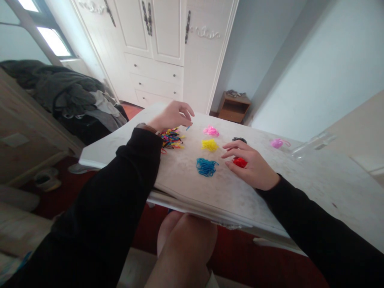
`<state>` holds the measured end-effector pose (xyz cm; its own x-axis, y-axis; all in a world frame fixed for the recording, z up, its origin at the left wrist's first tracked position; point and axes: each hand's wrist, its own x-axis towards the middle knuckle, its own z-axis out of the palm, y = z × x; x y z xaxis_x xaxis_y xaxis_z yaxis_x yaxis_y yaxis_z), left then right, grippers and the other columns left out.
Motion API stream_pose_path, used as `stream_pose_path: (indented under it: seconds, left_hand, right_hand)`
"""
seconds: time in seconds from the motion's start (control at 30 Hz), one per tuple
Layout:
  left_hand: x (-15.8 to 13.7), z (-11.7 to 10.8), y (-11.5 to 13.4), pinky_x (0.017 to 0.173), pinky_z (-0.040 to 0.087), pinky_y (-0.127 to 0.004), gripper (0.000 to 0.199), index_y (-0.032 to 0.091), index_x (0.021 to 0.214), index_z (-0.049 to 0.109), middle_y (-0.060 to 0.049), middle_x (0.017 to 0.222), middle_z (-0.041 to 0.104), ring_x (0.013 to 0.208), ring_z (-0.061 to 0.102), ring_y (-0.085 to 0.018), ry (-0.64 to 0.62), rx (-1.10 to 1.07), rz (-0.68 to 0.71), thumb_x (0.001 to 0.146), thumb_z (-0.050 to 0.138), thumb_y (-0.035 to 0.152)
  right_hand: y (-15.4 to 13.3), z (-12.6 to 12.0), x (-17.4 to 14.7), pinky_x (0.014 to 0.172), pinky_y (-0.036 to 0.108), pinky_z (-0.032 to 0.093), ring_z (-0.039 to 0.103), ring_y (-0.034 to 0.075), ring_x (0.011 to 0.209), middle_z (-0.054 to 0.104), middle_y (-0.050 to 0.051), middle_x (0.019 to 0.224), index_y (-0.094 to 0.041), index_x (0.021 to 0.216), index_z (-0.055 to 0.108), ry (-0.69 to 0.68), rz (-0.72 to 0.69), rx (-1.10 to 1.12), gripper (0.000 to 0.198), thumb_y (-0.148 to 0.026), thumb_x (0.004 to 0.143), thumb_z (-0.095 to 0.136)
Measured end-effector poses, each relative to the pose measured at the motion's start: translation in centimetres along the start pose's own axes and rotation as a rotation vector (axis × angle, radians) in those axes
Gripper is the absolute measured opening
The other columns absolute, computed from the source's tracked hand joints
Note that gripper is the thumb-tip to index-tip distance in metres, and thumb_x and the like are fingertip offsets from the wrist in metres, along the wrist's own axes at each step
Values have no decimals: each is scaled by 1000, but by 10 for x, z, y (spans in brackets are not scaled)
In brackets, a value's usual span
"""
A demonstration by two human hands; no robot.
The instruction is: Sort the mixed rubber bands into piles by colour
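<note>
My left hand (pixel 175 115) is above the far left part of the table, its thumb and a finger pinched on a small blue rubber band (pixel 188 128). Below that wrist lies a mixed-colour heap of rubber bands (pixel 172 140), partly covered by the hand. Single-colour piles stand to its right: pink bands (pixel 211 131), yellow bands (pixel 209 145) and blue bands (pixel 206 167). My right hand (pixel 250 164) hovers or rests over red bands (pixel 240 162), fingers apart and seemingly holding nothing. Behind its fingers black bands (pixel 239 140) show in part.
On the table's (pixel 180 176) right lie a pink item with a loop (pixel 279 143) and a clear plastic bottle or tube (pixel 313 145). A white wardrobe (pixel 168 52) and a small wooden cabinet (pixel 234 107) stand beyond. Dark clothes (pixel 69 92) are heaped at left.
</note>
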<state>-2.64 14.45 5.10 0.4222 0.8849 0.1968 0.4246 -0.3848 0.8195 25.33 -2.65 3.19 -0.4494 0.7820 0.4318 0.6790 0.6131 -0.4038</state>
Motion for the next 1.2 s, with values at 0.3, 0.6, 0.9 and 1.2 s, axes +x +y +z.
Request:
stream_pose_path:
  seconds: [0.3, 0.6, 0.9, 1.2]
  left_hand:
    - [-16, 44, 30, 76, 56, -27, 34, 15, 84, 73, -2, 82, 72, 78, 69, -13, -555, -320, 295, 62, 95, 29]
    - [-19, 55, 24, 71, 58, -27, 32, 17, 89, 78, -3, 83, 74, 77, 72, -15, -691, -347, 323, 65, 97, 26]
    - [-19, 56, 26, 75, 61, -30, 37, 15, 84, 76, -4, 84, 74, 78, 74, -16, -687, -410, 310, 60, 100, 28]
    - [-18, 57, 26, 72, 62, -27, 38, 15, 88, 74, -3, 84, 74, 74, 73, -13, -639, -460, 300, 61, 99, 24]
  right_hand:
    - [0, 1, 2, 103, 52, 59, 71, 29, 111, 72, 11, 122, -24, 97, 76, 20, 2, 0, 14, -17, 89, 67]
    - [0, 2, 3, 98, 48, 60, 72, 26, 105, 74, 9, 116, -25, 95, 75, 28, 4, -8, 15, -15, 88, 66]
    - [-12, -3, 4, 98, 45, 62, 74, 25, 107, 76, 10, 116, -25, 107, 76, -18, -103, 90, 13, -27, 98, 66]
    - [-12, 1, 4, 105, 43, 60, 73, 24, 117, 76, 10, 126, -25, 126, 75, -65, -181, 140, 27, -25, 101, 65]
